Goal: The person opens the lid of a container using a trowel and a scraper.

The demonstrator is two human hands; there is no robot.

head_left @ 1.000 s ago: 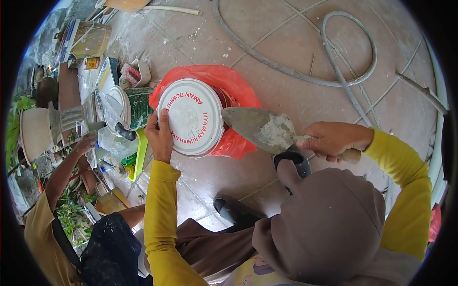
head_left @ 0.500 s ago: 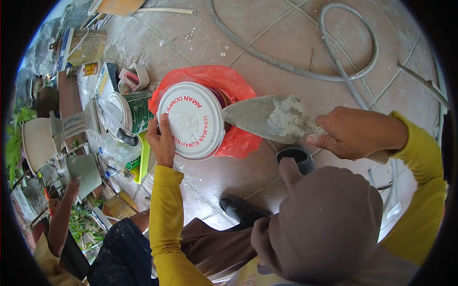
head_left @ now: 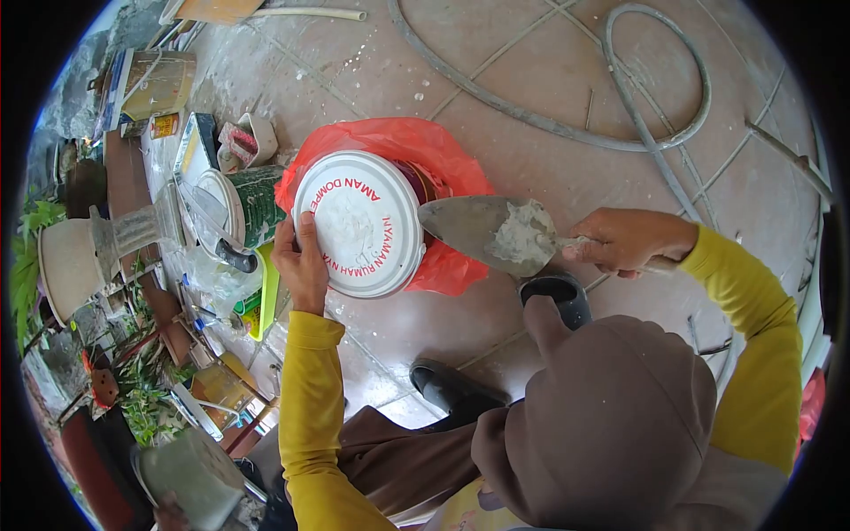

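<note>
A white-lidded paint pail (head_left: 359,226) with red lettering sits in a red plastic bag (head_left: 465,164). At the lid's near-left edge my left hand (head_left: 303,265) grips the rim, its thumb lying on top. My right hand (head_left: 624,241) is closed round the handle of a trowel (head_left: 482,228). Pale, plaster-like material clings to the wide end of the trowel's blade. The blade's tip is right at the lid's right edge, pointing left.
Left of the pail stand a green tub (head_left: 258,205), a knife-like tool (head_left: 232,252) and a yellow-green tray (head_left: 267,292). A grey hose (head_left: 531,117) loops over the tiles. At lower left, a co-worker's hand (head_left: 171,513) is by a grey container (head_left: 190,473).
My right forearm has swung inward and the trowel's handle has levelled, its tip staying by the lid. The co-worker's hand and grey container have moved down toward the lower left.
</note>
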